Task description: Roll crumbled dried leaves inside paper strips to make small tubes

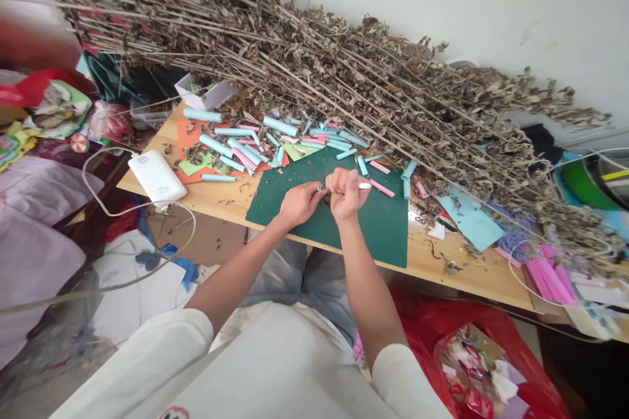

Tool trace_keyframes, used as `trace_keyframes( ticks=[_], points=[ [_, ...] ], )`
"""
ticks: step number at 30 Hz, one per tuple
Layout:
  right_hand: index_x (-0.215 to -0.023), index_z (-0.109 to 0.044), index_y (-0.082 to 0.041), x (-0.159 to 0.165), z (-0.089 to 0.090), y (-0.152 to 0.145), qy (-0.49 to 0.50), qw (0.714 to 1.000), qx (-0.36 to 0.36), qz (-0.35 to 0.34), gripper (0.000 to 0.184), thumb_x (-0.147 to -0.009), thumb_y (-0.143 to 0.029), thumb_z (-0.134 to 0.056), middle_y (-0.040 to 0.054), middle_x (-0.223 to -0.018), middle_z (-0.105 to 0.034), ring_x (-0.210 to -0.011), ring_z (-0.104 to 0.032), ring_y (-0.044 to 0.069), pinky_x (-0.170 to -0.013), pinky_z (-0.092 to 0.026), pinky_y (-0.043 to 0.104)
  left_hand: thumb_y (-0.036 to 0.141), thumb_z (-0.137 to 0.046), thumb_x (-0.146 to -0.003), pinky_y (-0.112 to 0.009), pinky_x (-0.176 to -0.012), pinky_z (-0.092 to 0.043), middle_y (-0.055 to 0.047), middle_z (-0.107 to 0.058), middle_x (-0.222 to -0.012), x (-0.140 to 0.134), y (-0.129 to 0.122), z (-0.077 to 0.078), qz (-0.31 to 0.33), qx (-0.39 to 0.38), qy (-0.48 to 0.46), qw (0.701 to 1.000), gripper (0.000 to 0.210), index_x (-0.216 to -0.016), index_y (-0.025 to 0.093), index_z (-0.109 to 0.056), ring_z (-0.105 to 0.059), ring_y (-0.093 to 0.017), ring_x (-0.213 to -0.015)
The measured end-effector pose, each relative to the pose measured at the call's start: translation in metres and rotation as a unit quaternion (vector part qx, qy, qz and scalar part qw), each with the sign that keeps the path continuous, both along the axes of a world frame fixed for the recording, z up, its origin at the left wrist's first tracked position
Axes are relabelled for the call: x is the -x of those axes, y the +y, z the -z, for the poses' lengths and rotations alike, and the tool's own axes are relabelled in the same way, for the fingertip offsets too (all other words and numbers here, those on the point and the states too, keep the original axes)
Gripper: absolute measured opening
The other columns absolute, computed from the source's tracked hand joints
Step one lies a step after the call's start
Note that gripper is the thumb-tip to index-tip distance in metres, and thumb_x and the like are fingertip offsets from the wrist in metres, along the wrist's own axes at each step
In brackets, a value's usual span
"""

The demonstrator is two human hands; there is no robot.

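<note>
Crosswise, white rod (364, 186) pointing rightward, right hand (344, 193) gripping it, left hand (301, 204), grip unclear

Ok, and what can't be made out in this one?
All in the head view:
- White stick: partly hidden by the right hand.
- Small piece at the left hand: too small to identify.
- Shirt print: cut off by the bottom edge.
- Green container: cut off by the right edge.

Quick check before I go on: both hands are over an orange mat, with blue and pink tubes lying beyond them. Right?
Not quite: the head view shows the left hand and right hand over a green mat, with blue tubes and pink tubes beyond them.
</note>
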State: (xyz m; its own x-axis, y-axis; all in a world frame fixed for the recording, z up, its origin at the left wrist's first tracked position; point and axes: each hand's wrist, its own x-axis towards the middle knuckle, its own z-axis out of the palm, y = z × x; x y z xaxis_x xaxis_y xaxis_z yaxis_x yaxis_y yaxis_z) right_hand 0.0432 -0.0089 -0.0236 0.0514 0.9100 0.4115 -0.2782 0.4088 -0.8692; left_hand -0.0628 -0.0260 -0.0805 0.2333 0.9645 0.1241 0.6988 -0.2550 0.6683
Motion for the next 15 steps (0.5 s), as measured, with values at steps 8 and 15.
trace_keyframes(
  ticks=[8,15],
  points=[
    [-0.047,-0.024,-0.021,0.0079,0.0003,0.0012,0.100,0.995,0.014,-0.027,0.061,-0.089,-0.052,-0.055,-0.0077,-0.044,-0.021,-0.039,-0.020,0.006,-0.041,-0.018,0.026,0.042,-0.036,-0.100,-0.026,-0.069,-0.042,-0.005,-0.069,-0.095,0.0007,0.0005,0.0027,0.001,0.002,0.011,1.000,0.035,-0.093,0.021,-0.063,-0.064,-0.020,-0.086],
    [-0.047,-0.024,-0.021,0.0104,0.0061,0.0062,0.059,0.997,0.045,-0.009,0.063,-0.088,-0.058,-0.055,-0.0081,-0.044,-0.020,-0.039,-0.020,0.006,-0.041,-0.017,0.026,0.037,-0.038,-0.099,-0.027,-0.070,-0.043,-0.005,-0.070,-0.098,0.0012,0.0008,0.0048,0.007,-0.004,0.019,1.000,0.031,-0.094,0.021,-0.063,-0.065,-0.021,-0.088]
  ],
)
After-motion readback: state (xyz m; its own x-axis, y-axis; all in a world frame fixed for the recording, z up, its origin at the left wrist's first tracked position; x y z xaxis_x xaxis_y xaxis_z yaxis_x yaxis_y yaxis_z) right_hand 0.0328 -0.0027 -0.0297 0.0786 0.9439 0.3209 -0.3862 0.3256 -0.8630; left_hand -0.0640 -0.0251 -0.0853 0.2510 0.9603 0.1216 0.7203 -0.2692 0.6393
